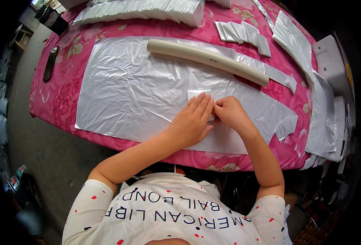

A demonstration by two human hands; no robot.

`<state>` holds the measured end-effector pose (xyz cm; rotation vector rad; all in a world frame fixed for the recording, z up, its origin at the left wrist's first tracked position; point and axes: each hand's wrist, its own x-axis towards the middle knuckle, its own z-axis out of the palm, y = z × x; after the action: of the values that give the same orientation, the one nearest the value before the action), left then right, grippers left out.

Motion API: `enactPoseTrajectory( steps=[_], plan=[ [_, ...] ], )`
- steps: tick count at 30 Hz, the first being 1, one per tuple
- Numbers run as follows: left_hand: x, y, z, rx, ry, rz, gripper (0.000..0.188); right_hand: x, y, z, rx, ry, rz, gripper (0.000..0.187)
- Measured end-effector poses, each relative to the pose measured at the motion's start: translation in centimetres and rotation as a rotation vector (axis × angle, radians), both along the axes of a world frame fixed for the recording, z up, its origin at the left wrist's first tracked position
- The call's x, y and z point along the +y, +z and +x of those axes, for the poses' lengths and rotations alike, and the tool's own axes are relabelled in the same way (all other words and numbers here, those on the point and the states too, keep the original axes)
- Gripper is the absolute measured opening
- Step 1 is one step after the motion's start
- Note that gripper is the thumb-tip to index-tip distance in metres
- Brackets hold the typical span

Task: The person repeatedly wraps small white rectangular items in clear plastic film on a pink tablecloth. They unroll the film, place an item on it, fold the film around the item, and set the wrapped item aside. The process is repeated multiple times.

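The left hand (pixel 191 121) lay open across the white packet (pixel 194 94), seemingly light, soft and slippery, best taken by its edge, where the right hand (pixel 230 113) curled, grip hidden.

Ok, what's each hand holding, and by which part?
Left: no grip, flat over the small white plastic square. Right: fingertips curled at its right edge, apparently pinching; contact hidden.

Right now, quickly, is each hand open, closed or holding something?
Left hand: open, flat on the white packet.
Right hand: closed at the packet's right edge; whether it holds anything cannot be told.
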<state>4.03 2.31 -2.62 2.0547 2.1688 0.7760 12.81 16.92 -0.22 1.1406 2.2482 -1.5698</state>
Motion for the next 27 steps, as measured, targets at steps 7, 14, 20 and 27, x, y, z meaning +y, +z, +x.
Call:
enactPoseTrajectory(
  steps=[7, 14, 20, 27],
  plan=[
    [0.5, -1.1, 0.3, 0.032, 0.139, -0.2, 0.103, -0.7, 1.0, -0.1, -0.04, 0.01, 0.078, 0.03],
    [0.3, -1.5, 0.2, 0.0, 0.126, -0.145, 0.107, -2.7, 2.2, 1.7, 0.017, 0.15, 0.509, 0.018],
    [-1.5, -0.8, -1.2, -0.363, 0.082, 0.176, 0.085, -2.2, 2.4, 1.6, 0.127, 0.303, 0.849, 0.024],
    [-12.6, 1.6, -2.1, -1.616, 0.225, -0.314, 0.026, -3.3, -2.0, -2.9, 0.471, 0.559, 0.892, 0.059]
  ],
)
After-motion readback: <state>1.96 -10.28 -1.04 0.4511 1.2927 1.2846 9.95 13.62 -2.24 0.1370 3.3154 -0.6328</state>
